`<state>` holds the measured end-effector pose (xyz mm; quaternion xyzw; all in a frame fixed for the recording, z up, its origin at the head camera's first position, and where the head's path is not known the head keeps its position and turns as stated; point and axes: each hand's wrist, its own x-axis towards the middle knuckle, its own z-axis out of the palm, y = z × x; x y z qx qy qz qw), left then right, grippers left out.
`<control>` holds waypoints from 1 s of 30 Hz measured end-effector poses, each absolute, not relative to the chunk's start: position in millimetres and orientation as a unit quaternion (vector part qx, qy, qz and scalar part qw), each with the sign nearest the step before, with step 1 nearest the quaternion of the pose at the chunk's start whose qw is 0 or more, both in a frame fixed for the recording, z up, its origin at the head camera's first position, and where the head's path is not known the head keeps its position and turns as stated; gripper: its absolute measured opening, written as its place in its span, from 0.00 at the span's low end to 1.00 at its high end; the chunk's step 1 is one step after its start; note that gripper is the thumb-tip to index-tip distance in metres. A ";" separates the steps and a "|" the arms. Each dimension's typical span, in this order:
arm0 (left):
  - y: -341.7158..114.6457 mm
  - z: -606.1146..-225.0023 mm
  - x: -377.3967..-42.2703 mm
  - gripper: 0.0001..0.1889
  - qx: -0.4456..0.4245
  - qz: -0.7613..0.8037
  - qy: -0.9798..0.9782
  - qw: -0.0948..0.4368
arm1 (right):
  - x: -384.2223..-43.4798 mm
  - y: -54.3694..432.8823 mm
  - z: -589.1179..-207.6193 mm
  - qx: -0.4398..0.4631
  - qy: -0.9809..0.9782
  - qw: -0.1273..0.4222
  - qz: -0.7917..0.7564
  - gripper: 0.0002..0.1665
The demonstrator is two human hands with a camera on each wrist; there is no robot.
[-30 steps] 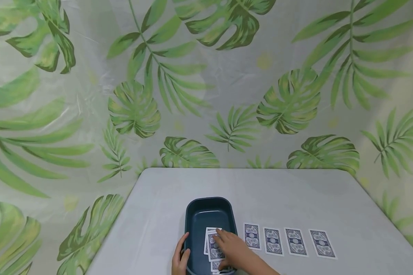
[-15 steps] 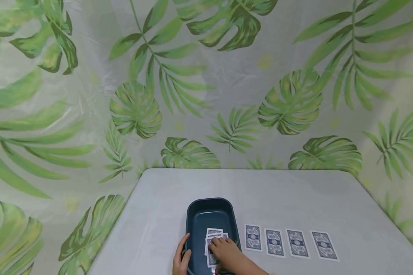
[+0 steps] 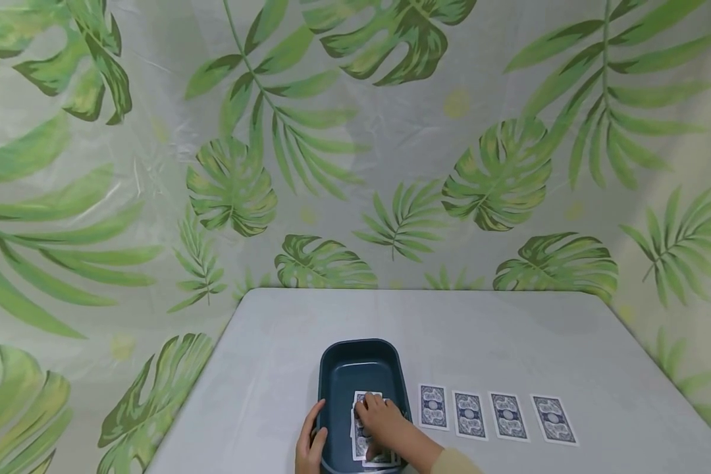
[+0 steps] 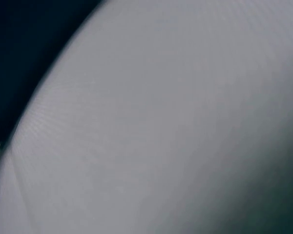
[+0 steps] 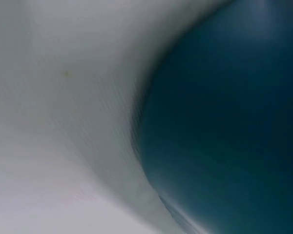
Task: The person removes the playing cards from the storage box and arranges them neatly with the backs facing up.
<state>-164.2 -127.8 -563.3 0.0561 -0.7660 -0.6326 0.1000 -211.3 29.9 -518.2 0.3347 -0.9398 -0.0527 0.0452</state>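
Observation:
A dark teal tray (image 3: 355, 375) stands at the table's near edge with several overlapping playing cards inside, backs up. My left hand (image 3: 309, 442) grips the tray's left wall, fingers outside and thumb near the rim. Inside the tray, my right hand (image 3: 384, 424) holds a blue-and-white playing card (image 3: 359, 445) between curled fingertips at its upper part and the thumb lower down. The hand covers much of that card and those around it. Both wrist views show only the tray's dark side (image 4: 29, 48) and outer wall (image 5: 219, 122) against pale cloth; no fingers appear there.
Right of the tray, several face-down playing cards (image 3: 469, 415) lie in a spaced row on the white tablecloth (image 3: 480, 336). A leaf-patterned curtain (image 3: 391, 145) hangs behind the table.
My right hand has shifted left within the tray, its fingers drawing in from a wider spread. The cards under it have shifted. My left hand keeps its grip on the tray.

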 end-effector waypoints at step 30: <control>-129.6 -566.5 -164.2 0.21 0.065 -0.647 -0.755 0.087 | -219.1 26.8 -522.0 0.335 -0.939 0.030 -0.072 0.52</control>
